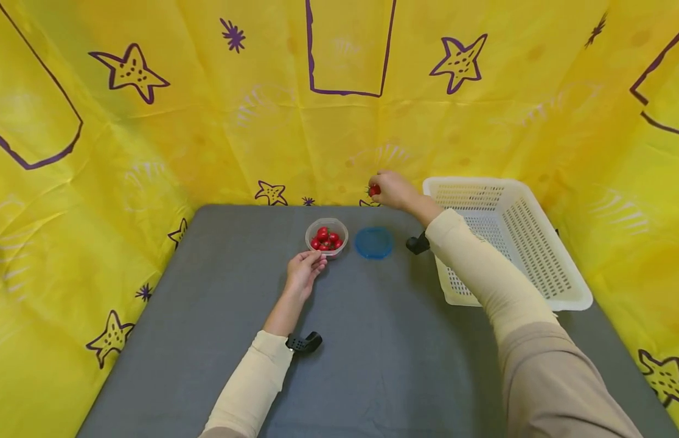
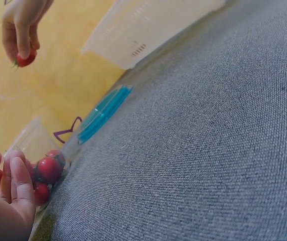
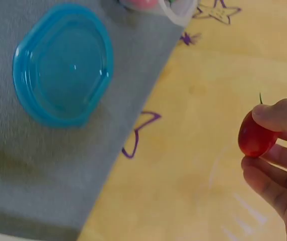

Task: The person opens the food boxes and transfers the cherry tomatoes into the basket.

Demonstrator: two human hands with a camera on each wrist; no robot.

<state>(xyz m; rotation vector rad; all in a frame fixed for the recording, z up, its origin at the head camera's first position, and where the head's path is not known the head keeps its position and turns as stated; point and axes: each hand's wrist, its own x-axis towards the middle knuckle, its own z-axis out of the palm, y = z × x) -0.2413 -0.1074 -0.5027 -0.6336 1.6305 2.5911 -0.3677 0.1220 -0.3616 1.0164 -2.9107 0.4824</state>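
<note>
A clear plastic container (image 1: pixel 327 238) stands on the grey table with several cherry tomatoes (image 1: pixel 323 233) inside. My left hand (image 1: pixel 303 272) pinches its near rim between thumb and fingers. In the left wrist view, red tomatoes (image 2: pixel 49 169) show through the container's wall beside the fingers. Raised above the table's far edge, my right hand (image 1: pixel 393 190) holds a single cherry tomato (image 3: pixel 256 134) by thumb and fingertips; a green stem sticks out of it. A blue lid (image 1: pixel 374 243) lies on the table just right of the container, apart from both hands.
A white perforated plastic basket (image 1: pixel 558 243) stands on the right side of the table, partly behind my right forearm. Yellow cloth (image 1: pixel 339 140) with purple starfish drawings hangs around the grey table (image 1: pixel 361 365). Black straps (image 1: pixel 304 343) are on both wrists.
</note>
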